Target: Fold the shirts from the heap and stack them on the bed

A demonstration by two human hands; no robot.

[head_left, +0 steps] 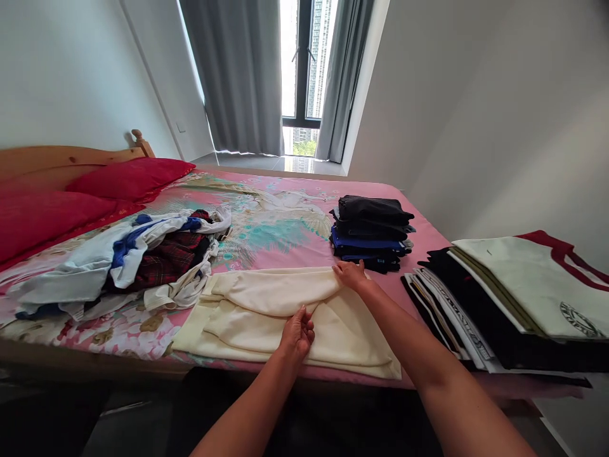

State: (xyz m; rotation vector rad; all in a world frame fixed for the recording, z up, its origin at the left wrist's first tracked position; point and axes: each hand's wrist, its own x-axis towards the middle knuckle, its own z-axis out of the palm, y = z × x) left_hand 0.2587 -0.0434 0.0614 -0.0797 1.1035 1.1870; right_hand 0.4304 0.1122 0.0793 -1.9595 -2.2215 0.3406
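Note:
A cream sweatshirt [352, 330] lies spread near the front edge of the bed, its ribbed hem to the left and a sleeve folded across it. My left hand [298, 332] is over its middle, fingers curled in at the edge of the folded sleeve; what the fingertips pinch is partly hidden. At the far right edge of the garment, my right hand [350, 274] grips the cloth with bent fingers. Just beyond that hand stands a stack of folded dark clothes [373, 228].
To the left is a loose heap of clothes [157, 254], with red pillows [133, 181] behind it. A pile of folded shirts [514, 285] sits at the right edge of the bed. A floral sheet [280, 238] covers the bed. Grey curtains [238, 76] frame the window.

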